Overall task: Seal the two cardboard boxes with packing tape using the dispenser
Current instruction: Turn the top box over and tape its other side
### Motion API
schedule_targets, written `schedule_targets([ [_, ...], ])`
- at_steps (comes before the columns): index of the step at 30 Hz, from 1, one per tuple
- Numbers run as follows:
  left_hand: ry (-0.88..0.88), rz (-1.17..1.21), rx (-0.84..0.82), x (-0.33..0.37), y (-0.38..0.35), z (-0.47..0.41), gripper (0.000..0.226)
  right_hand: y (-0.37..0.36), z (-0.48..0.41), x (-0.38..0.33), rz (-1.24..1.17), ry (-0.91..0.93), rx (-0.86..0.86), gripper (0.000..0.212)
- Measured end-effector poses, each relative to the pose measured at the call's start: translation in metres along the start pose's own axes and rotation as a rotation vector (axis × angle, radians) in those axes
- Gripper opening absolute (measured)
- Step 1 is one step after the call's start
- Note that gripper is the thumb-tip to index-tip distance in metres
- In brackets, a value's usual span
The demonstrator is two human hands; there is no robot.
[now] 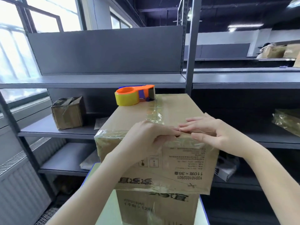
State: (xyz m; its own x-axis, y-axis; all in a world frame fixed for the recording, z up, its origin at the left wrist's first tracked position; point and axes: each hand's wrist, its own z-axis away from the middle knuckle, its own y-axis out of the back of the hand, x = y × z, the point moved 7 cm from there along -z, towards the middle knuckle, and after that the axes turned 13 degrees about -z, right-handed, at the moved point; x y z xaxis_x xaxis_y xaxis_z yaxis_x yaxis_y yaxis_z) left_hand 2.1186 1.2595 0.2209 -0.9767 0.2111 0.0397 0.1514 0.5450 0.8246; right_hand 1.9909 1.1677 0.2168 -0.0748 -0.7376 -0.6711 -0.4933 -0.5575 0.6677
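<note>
Two cardboard boxes are stacked in front of me: the upper box sits on the lower box. Clear tape runs along the upper box's top seam. An orange tape dispenser with a yellowish roll lies on the far left corner of that box, untouched. My left hand is curled over the near top edge, its fingers hooked at the seam. My right hand lies beside it with straight fingers pressing on the box top near the same edge. The fingertips of both hands almost meet.
Grey metal shelving stands behind the boxes, with an upright post at centre right. A small taped carton sits on the left shelf. Plastic-wrapped goods lie at right. A radiator is at the lower left.
</note>
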Motion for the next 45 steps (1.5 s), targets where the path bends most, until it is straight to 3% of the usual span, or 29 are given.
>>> schedule_targets([
  [3, -0.071, -0.054, 0.0, 0.001, 0.001, 0.002, 0.031, -0.006, 0.001, -0.013, 0.18, -0.018, -0.015, 0.026],
  [5, -0.124, -0.125, -0.025, 0.004, -0.001, 0.007, 0.04, -0.014, -0.003, -0.028, 0.391, 0.032, 0.011, 0.032],
  [7, -0.151, -0.15, -0.049, 0.005, -0.005, 0.013, 0.047, -0.026, -0.009, -0.04, 0.534, 0.072, 0.064, 0.048],
  [10, -0.131, -0.296, -0.079, 0.001, -0.008, 0.017, 0.053, -0.039, -0.019, -0.043, 0.544, 0.067, 0.152, 0.077],
  [12, -0.105, -0.265, -0.198, -0.002, -0.008, 0.018, 0.056, -0.041, -0.022, -0.041, 0.565, 0.061, 0.195, 0.073],
  [15, -0.003, -0.006, -0.393, -0.02, 0.0, 0.007, 0.05, -0.043, -0.022, -0.043, 0.608, 0.074, 0.194, 0.069],
  [22, 0.384, -0.273, -0.398, -0.124, 0.018, -0.042, 0.038, -0.043, -0.022, -0.039, 0.558, 0.068, 0.196, 0.064],
  [25, 0.491, -0.399, -0.392, -0.159, 0.014, -0.056, 0.047, -0.042, -0.022, -0.039, 0.569, 0.086, 0.236, 0.051],
  [28, 0.566, -0.48, -0.328, -0.185, 0.012, -0.065, 0.055, -0.043, -0.019, -0.041, 0.591, 0.104, 0.261, 0.042],
  [33, 0.561, -0.545, -0.395, -0.202, -0.002, -0.069, 0.042, -0.043, -0.018, -0.038, 0.561, 0.103, 0.255, 0.049],
  [35, 0.544, -0.546, -0.345, -0.198, 0.002, -0.071, 0.034, -0.042, -0.018, -0.038, 0.552, 0.092, 0.241, 0.054],
  [37, 0.538, -0.421, -0.25, -0.191, 0.01, -0.071, 0.021, -0.041, -0.018, -0.036, 0.543, 0.071, 0.225, 0.058],
  [40, 0.504, -0.078, -0.105, -0.17, 0.029, -0.068, 0.016, -0.038, -0.019, -0.031, 0.477, 0.003, 0.178, 0.048],
  [42, 0.458, 0.272, -0.026, -0.149, 0.04, -0.061, 0.03, -0.031, -0.022, -0.024, 0.244, -0.091, 0.15, 0.041],
  [45, 0.323, 0.73, -0.033, -0.112, 0.048, -0.047, 0.049, -0.006, -0.03, -0.018, -0.169, -0.18, 0.248, 0.049],
])
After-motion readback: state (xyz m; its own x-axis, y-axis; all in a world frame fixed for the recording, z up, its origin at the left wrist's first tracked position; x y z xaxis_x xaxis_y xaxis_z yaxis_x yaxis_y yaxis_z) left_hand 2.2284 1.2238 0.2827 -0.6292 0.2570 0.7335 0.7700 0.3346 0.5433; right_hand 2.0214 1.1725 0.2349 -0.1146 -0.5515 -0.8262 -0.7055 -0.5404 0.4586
